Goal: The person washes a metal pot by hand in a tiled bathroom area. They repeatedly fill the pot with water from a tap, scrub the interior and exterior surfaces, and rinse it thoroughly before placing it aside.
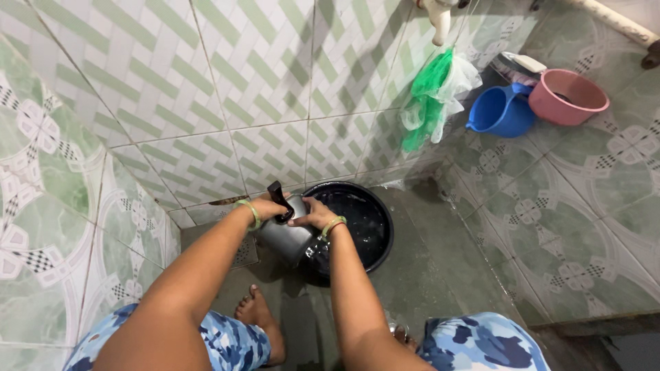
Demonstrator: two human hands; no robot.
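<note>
A steel pot (287, 240) with a black handle is tilted at the near left rim of a black basin (377, 237) holding water on the wet floor. My left hand (267, 208) grips the pot by its black handle. On the pot's upper edge rests my right hand (313, 214), right beside the left one. Both wrists wear green bands. I am squatting, with my knees in blue patterned cloth at the bottom and a bare foot (256, 310) under the left arm.
A floor drain grate (245, 253) lies left of the pot. Green and clear plastic bags (432, 96) hang under a tap (438, 19) on the tiled wall. A blue jug (500, 111) and a pink bowl (568, 96) stand at the back right.
</note>
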